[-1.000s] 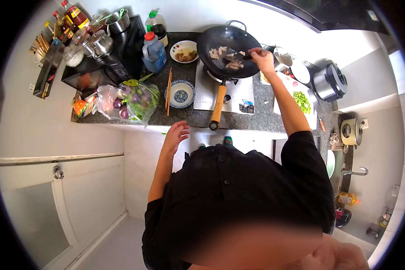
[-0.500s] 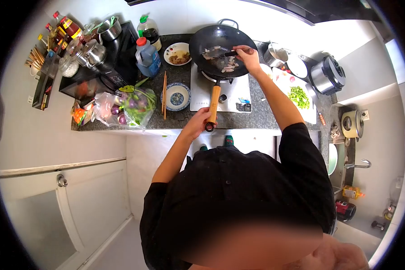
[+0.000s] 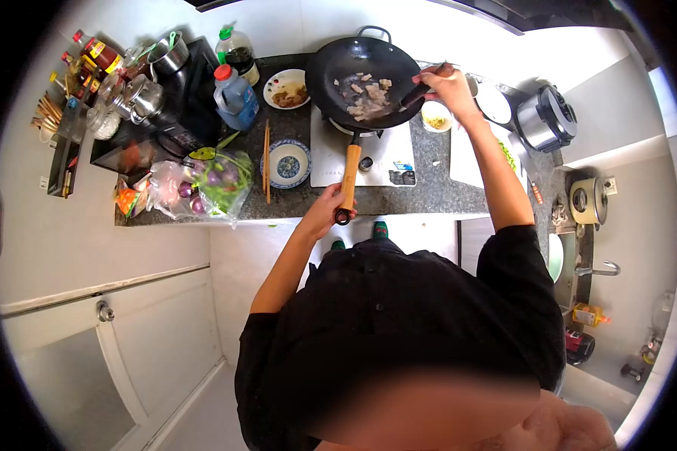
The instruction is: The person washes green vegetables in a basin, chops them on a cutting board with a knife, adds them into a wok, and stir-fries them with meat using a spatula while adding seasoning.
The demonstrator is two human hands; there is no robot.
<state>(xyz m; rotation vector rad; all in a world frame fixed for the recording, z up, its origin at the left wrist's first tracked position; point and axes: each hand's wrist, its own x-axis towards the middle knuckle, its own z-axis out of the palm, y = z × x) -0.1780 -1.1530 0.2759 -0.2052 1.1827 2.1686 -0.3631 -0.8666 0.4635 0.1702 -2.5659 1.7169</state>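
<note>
On the counter [image 3: 436, 197], a stove [image 3: 325, 161] bears the wok [image 3: 329, 90]. The left hand [image 3: 322, 211], free a second ago, now grips its handle [image 3: 351, 167], probably steadying it; right of the wok, the right hand [image 3: 451, 89] holds a utensil [image 3: 415, 94]; inside lies meat [image 3: 370, 101].

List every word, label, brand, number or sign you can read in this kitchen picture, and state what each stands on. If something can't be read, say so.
No text can be read with certainty.
Blue jug, label: too small and blurred.
Red-capped sauce bottle, red-and-yellow label: too small.
Cooktop, stickers and faint print: too blurred.
Orange-yellow bottle, label: too small.
Wok: no lettering visible.
</note>
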